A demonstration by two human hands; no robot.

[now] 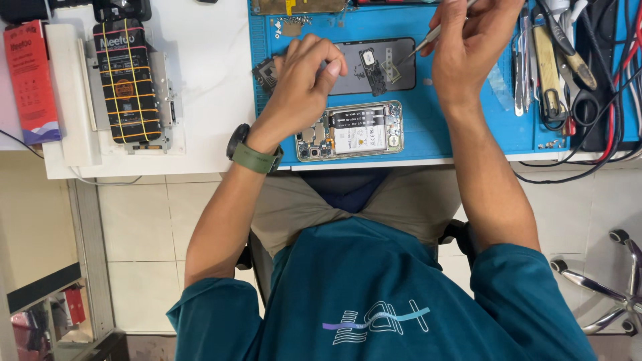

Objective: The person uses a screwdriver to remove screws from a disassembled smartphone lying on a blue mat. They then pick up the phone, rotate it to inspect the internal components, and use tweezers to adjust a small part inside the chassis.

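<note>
So the white worktop (200, 80) takes up the top of the view, with a blue repair mat (461, 127) laid over its right part. On the left sits a black device strapped with yellow rubber bands (126, 83) on a white stand, and a red box (30, 80) just beside that at the far left edge. A row of hand tools (555, 67) and a tangle of cables lie along the mat's right side.

In the middle of the mat there's an opened smartphone (350, 131) with its back off, battery and boards showing, near the front edge. Just behind it lies a dark back panel (374, 65) with small loose parts resting on top.

The left hand (304, 83), green-strapped watch on the wrist, hovers over the panel's left end, its grip pressed together, thumb to fingertips; can't tell if anything tiny is in there. The right hand (471, 47) pinches a thin metal tool (428, 39), looks like tweezers, whose tip points down at the parts on the panel.
</note>
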